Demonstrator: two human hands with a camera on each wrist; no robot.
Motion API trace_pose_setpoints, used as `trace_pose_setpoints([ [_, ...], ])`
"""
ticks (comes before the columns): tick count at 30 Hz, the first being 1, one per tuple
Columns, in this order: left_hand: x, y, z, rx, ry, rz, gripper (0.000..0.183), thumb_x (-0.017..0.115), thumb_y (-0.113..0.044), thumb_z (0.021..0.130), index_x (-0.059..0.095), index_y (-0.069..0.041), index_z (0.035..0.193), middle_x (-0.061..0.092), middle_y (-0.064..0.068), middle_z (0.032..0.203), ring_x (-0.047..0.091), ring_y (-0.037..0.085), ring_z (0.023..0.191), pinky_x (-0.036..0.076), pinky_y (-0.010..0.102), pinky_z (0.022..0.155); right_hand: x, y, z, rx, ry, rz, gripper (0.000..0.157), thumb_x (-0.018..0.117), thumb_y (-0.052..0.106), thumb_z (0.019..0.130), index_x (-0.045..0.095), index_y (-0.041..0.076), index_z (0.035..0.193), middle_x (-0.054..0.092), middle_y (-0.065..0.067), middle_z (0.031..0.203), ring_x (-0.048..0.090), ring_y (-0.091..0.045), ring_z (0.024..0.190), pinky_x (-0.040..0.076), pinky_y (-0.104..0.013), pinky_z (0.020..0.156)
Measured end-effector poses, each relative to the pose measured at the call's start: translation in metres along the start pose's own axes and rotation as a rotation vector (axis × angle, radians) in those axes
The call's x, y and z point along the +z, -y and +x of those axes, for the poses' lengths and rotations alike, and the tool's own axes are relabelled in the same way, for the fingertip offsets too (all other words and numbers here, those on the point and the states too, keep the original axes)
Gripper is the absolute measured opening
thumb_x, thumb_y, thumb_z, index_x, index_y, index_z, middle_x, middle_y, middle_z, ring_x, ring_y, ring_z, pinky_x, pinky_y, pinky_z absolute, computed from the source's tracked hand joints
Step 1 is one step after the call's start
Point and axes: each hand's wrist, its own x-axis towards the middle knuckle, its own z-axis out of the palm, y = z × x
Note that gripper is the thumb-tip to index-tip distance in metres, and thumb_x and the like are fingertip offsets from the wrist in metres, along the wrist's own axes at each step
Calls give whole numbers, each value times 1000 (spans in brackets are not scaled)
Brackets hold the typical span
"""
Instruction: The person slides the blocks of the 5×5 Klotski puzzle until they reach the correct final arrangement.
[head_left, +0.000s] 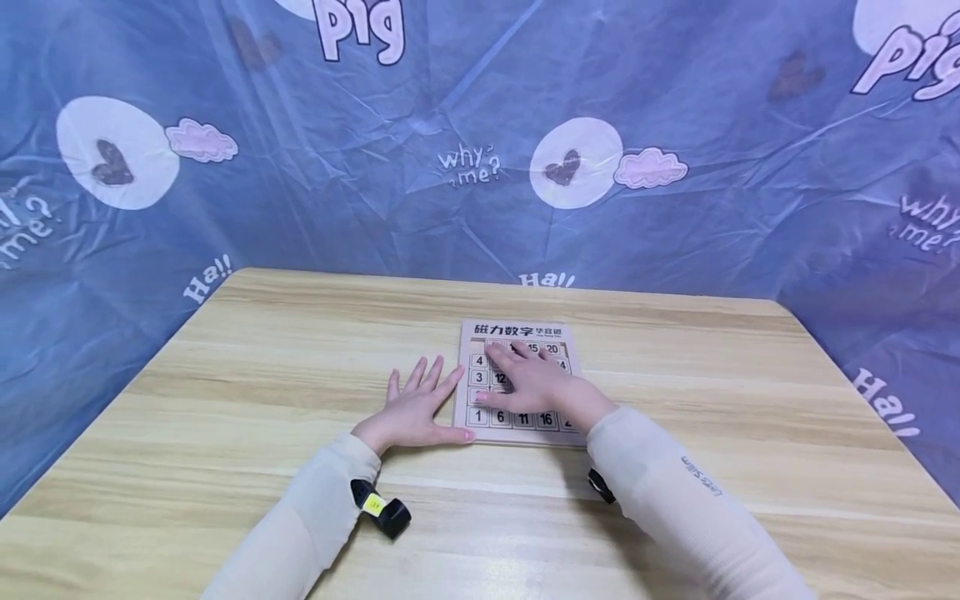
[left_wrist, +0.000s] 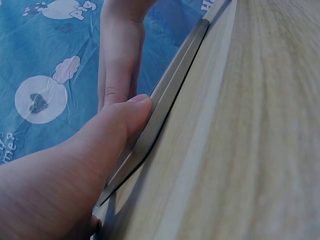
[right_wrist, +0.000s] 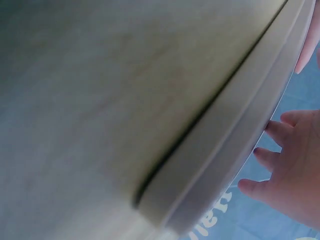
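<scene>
A pale number sliding puzzle [head_left: 517, 435] with dark Chinese lettering along its far edge lies flat on the table. Over its numbered tiles [head_left: 523, 419] spreads my right hand [head_left: 528, 386], its fingers extended on the tile area and hiding several numbers. To the left of the board is my left hand [head_left: 416, 412], palm down with fingers fanned out. Its thumb touches the near left corner of the puzzle, and the left wrist view shows that thumb [left_wrist: 135, 111] against the board's raised edge [left_wrist: 165, 102]. In the right wrist view, the puzzle's side edge [right_wrist: 220, 150] runs diagonally.
The wood-grain table [head_left: 300, 350] extends on both sides of the puzzle. A blue printed cloth [head_left: 420, 208] hangs behind the table and along its sides. A black wrist device [head_left: 392, 517] is strapped to the left sleeve, and another [head_left: 602, 486] sits under the right sleeve.
</scene>
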Motion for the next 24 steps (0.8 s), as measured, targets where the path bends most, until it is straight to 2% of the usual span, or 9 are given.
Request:
trace_pose_setpoints([
  [12,1,-2,0,6,-8,-4,97,48,-72,64,12,-23,140,1,12,142,-7,31,127,-11,56,92,2,-5,-11,-2,-23,29,84,31,67,78,13,13,139,17,-3,141,9,-29,127,8,-54,96],
  [20,0,-1,-1,11,-18,-2,97,49,-71,65,12,-22,140,2,13,142,-7,32,127,-11,57,92,6,18,-36,-121,-12,-18,80,24,68,79,14,16,139,15,-4,141,11,-27,127,10,-53,97],
  [24,0,-2,-1,10,-12,6,96,49,-70,65,11,-23,140,1,14,142,-6,32,126,-11,57,92,8,29,-48,-195,-1,-44,77,25,65,81,16,16,139,17,-5,141,12,-28,127,11,-54,96],
])
